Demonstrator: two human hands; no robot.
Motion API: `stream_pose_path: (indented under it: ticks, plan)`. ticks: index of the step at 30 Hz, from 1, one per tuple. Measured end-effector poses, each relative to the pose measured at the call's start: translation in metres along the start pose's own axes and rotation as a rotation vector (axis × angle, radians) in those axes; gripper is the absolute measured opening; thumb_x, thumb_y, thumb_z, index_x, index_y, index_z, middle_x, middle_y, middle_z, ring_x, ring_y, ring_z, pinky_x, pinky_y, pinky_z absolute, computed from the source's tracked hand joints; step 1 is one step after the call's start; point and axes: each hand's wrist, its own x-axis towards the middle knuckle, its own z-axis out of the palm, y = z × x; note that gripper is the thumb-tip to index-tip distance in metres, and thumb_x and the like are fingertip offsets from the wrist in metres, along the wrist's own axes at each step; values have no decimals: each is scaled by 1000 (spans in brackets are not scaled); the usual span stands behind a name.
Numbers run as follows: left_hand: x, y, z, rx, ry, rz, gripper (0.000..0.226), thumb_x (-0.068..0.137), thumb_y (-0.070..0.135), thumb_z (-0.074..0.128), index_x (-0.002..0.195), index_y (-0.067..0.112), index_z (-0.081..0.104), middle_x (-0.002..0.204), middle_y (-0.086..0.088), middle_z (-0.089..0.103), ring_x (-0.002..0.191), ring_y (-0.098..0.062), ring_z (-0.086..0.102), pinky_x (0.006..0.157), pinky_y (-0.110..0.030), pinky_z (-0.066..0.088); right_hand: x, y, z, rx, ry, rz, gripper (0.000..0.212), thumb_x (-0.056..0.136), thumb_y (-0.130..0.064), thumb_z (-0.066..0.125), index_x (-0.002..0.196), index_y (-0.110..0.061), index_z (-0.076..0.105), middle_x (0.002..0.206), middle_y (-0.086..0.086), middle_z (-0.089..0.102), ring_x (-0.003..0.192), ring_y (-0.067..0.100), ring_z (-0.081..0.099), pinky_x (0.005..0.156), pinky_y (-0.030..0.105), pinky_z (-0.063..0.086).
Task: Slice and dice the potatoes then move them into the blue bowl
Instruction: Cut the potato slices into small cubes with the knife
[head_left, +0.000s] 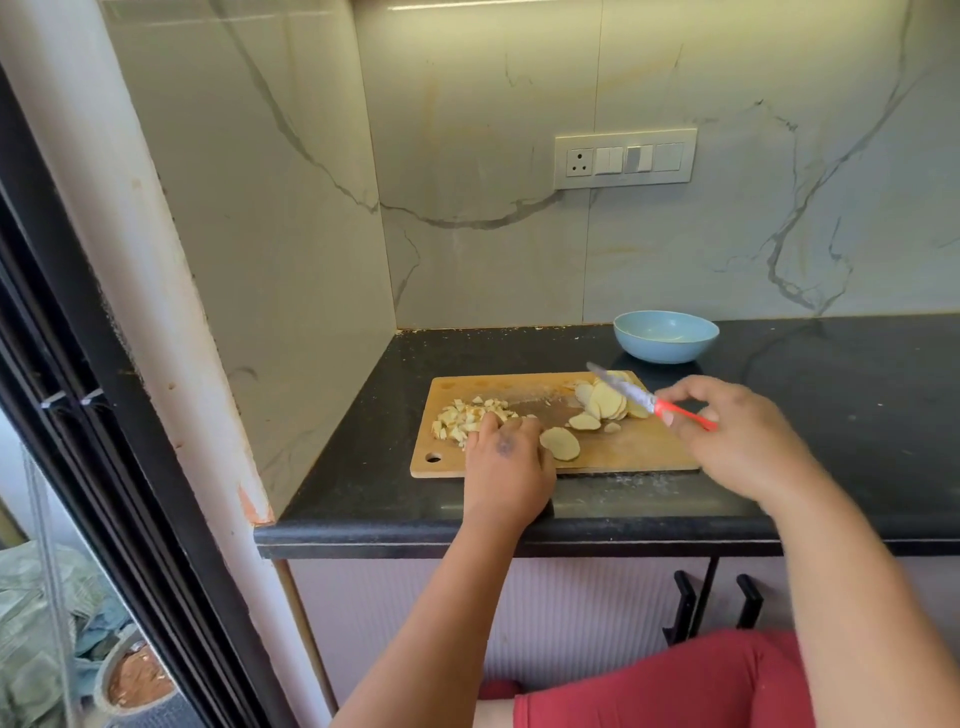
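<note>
The right hand (737, 436) pinches a red-handled knife (649, 399), blade raised over the potato slices (605, 402) just left of it. The left hand (506, 462) rests fingers-down on the cutting board (639, 449), fingertips touching the diced potato (467, 415), 1 slice (560, 443) just right of it; the blue bowl (665, 336) sits beyond the right hand.

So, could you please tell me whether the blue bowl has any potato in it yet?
Seemingly empty: the blue bowl shows only bare inside, though its near bottom is hidden.
</note>
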Motion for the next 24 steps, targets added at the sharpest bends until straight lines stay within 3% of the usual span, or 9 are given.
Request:
stream_pose_path:
  ticks: [3, 5, 7, 11, 17, 21, 24]
  plan:
    - [-3, 8, -1, -47, 22, -49, 26, 95, 33, 50, 107, 13, 62, 96, -4, 65, 102, -27, 48, 74, -38, 48, 8, 31, 51, 121, 241, 0, 19, 99, -20, 49, 116, -22, 58, 78, 3, 61, 69, 23, 57, 55, 28, 41]
    - [-1, 20, -1, -77, -4, -107, 34, 96, 43, 50, 106, 13, 60, 98, -5, 63, 101, -25, 51, 69, -35, 47, 8, 39, 72, 85, 302, -39, 23, 99, -16, 46, 121, -15, 55, 75, 2, 57, 61, 19, 52, 49, 23, 32]
    - [4, 34, 4, -25, -38, -133, 40, 95, 49, 49, 104, 11, 59, 97, -6, 61, 96, -25, 54, 66, -31, 45, 8, 42, 80, 39, 287, -106, 25, 98, -13, 48, 123, -14, 54, 75, 1, 54, 57, 8, 46, 48, 18, 27]
    - [22, 53, 11, 90, -160, -176, 42, 96, 46, 50, 113, 8, 58, 111, -11, 58, 103, -26, 52, 71, -30, 40, 13, 48, 81, 2, 262, -76, 28, 97, -12, 51, 125, -13, 56, 73, 5, 55, 59, 22, 50, 54, 28, 36]
    - [39, 58, 16, 181, -284, -171, 34, 99, 27, 46, 122, 4, 56, 122, -17, 51, 110, -27, 48, 91, -32, 43, 6, 52, 79, -10, 305, -105, 29, 96, -8, 53, 124, -8, 55, 74, 4, 54, 59, 21, 49, 55, 28, 37]
    - [42, 37, 4, 59, -380, -56, 32, 92, 35, 58, 112, 11, 63, 119, -8, 56, 102, -21, 54, 91, -32, 49, -13, 57, 73, 7, 353, -167, 29, 92, -3, 56, 121, -7, 58, 73, 2, 57, 57, 16, 50, 50, 17, 34]
    - [39, 12, -12, -120, -490, 49, 34, 90, 32, 63, 122, 20, 65, 124, 2, 60, 108, -15, 56, 96, -32, 48, -31, 59, 63, 51, 325, -223, 27, 88, 2, 61, 113, -9, 64, 63, -9, 55, 51, 6, 53, 49, 4, 33]
